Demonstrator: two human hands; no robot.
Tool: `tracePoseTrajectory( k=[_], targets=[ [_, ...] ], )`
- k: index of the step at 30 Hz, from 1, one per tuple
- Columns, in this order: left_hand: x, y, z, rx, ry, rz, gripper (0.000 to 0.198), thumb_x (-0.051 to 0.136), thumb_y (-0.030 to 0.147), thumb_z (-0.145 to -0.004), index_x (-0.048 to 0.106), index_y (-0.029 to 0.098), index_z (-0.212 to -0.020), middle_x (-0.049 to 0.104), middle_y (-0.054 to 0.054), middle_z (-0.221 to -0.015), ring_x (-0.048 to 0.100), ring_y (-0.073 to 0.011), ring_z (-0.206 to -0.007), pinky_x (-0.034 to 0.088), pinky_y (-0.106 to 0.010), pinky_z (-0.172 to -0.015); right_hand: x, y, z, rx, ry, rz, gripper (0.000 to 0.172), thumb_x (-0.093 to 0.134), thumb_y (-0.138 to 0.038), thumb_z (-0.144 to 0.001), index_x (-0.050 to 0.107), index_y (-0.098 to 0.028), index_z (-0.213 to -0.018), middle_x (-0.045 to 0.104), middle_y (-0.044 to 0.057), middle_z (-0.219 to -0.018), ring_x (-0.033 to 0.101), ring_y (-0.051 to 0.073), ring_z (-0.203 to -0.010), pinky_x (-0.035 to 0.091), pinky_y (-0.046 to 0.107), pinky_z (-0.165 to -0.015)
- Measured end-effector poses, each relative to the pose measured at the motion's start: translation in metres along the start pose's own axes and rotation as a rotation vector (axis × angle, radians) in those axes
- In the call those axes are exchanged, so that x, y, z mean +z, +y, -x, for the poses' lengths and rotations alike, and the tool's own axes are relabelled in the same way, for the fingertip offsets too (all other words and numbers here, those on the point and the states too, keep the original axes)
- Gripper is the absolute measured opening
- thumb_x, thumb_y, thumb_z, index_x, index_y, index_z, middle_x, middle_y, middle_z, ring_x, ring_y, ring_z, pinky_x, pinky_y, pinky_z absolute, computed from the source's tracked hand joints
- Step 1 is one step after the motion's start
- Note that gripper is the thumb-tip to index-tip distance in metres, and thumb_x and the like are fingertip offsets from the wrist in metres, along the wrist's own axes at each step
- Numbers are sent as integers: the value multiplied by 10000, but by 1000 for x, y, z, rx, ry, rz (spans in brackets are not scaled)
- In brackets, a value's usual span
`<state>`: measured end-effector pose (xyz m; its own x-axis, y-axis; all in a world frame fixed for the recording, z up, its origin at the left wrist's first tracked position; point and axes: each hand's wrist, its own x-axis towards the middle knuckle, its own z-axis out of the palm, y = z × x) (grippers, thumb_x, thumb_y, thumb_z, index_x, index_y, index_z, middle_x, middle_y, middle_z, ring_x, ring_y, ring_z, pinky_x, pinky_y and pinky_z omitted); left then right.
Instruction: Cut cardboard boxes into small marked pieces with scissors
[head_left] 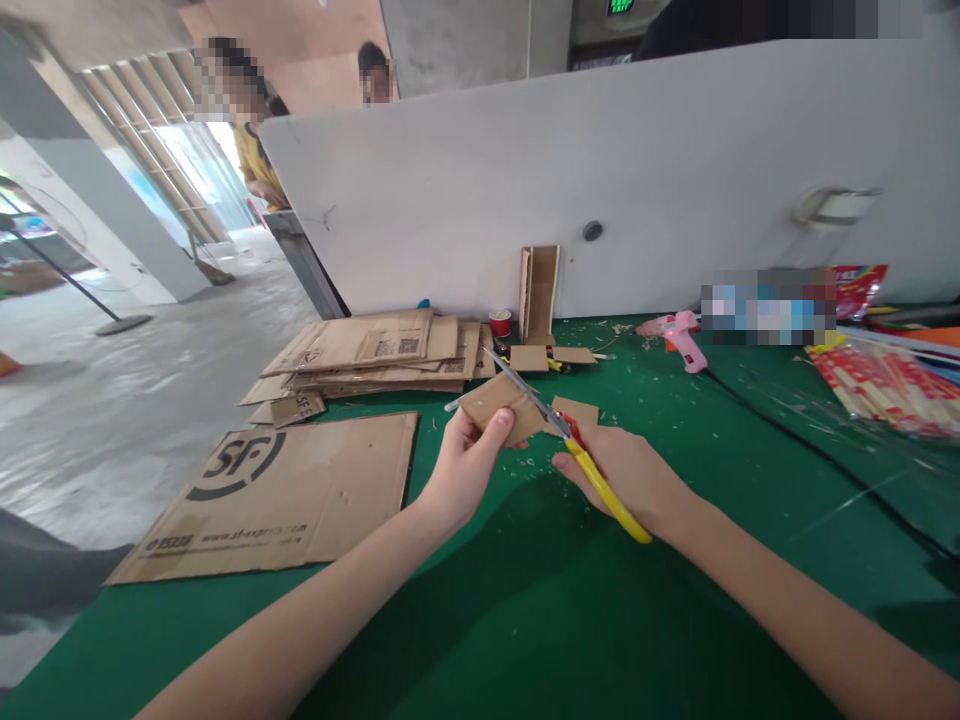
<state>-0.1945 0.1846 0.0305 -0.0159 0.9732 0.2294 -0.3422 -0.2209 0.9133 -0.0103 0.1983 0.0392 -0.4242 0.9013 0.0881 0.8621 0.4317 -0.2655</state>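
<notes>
My left hand [463,468] pinches a small brown cardboard piece [501,404] just above the green table [525,620], thumb on top. My right hand [626,472] is closed round yellow-handled scissors [577,455]. The metal blades point up and left across the cardboard piece, cutting into its right side. A smaller cardboard scrap [577,411] lies behind the scissors, close to my right hand. Tiny cardboard crumbs are scattered beneath both hands.
A flat printed cardboard sheet [277,495] lies left, behind it a stack of flattened cardboard [375,350]. An upright cardboard box piece [540,292], a red cup [500,322] and a pink glue gun [681,338] stand by the white partition [637,170]. Packets of sticks [889,385] lie at right. People stand beyond the partition.
</notes>
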Motion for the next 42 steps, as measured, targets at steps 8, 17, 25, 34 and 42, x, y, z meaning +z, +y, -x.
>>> tracePoseTrajectory(
  k=[8, 17, 25, 34, 42],
  targets=[
    [3, 4, 2, -2, 3, -31, 297, 661, 376, -794, 602, 205, -1029, 651, -43, -1020, 601, -163, -882, 505, -243, -660, -6, -4, 2, -14, -39, -106, 304, 410, -478, -887, 511, -195, -935, 672, 83, -832, 649, 255, -772, 390, 297, -588],
    [7, 1, 7, -42, -35, -127, 335, 649, 374, -800, 586, 140, -1031, 644, -79, -1020, 609, -160, -849, 521, -268, -689, 8, -2, -1, -56, 89, -18, 364, 344, -395, -917, 601, -171, -791, 685, 95, -690, 661, 243, -637, 362, 286, -534],
    [8, 2, 5, -90, -88, -124, 347, 638, 361, -811, 562, 139, -1066, 649, -94, -1053, 624, -179, -874, 535, -271, -669, 10, 4, -4, -59, 103, -256, 476, 357, -551, -879, 616, -178, -737, 639, 82, -631, 626, 226, -600, 380, 282, -516],
    [-4, 26, -8, -369, -369, -319, 394, 605, 425, -817, 486, 158, -1081, 611, -48, -849, 610, -123, -568, 498, -223, -411, 18, 1, -5, 169, -35, -1379, 708, 321, -843, -713, 564, -186, -813, 625, 70, -685, 590, 186, -523, 488, 291, -408],
    [-5, 29, -8, -366, -500, -808, 307, 576, 432, -809, 512, 170, -956, 532, 23, -722, 501, -72, -477, 375, -186, -384, 14, 6, -8, 94, -25, -1267, 325, 637, -495, -775, 556, -192, -856, 567, -9, -692, 551, 126, -512, 474, 264, -476]
  ],
)
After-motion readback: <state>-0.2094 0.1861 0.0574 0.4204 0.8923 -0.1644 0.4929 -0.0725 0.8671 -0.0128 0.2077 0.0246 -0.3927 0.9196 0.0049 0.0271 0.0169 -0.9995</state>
